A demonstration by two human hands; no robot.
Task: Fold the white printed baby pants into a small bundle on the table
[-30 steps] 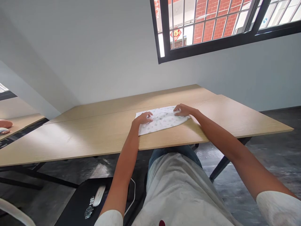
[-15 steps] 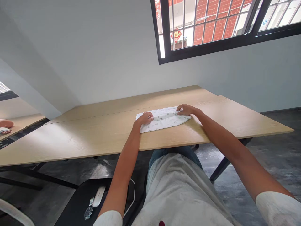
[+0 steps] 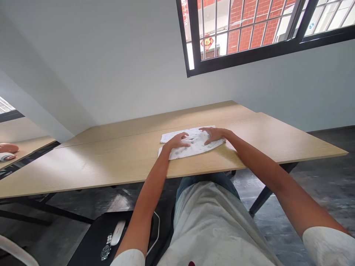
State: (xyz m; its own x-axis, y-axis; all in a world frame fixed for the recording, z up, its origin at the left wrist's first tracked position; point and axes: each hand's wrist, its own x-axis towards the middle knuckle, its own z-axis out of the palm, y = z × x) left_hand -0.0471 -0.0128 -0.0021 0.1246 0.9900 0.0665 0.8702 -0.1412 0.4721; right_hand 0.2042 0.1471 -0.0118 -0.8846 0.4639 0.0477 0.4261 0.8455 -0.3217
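Observation:
A white cloth (image 3: 198, 147) with a small dark print lies on the wooden table in front of me. It is rumpled in the middle, and at its left side it parts into a far strip and a near strip. My left hand (image 3: 177, 141) rests over its left part, thumb and fingers spread apart. Over the right part is my right hand (image 3: 213, 135), its fingers also spread and curved down toward the fabric. Both hands seem to touch the cloth without gripping it. Cloth under the palms is hidden.
The table (image 3: 116, 159) has its near edge just before my body. A wall and a barred window (image 3: 244, 29) stand behind it. On a black seat (image 3: 88, 240) at lower left lie a metal watch (image 3: 105, 251) and a white case (image 3: 118, 232).
My hands have moved closer together, and their fingers have gone from curled to spread. The cloth, flat before, is now bunched in the middle and parted at the left.

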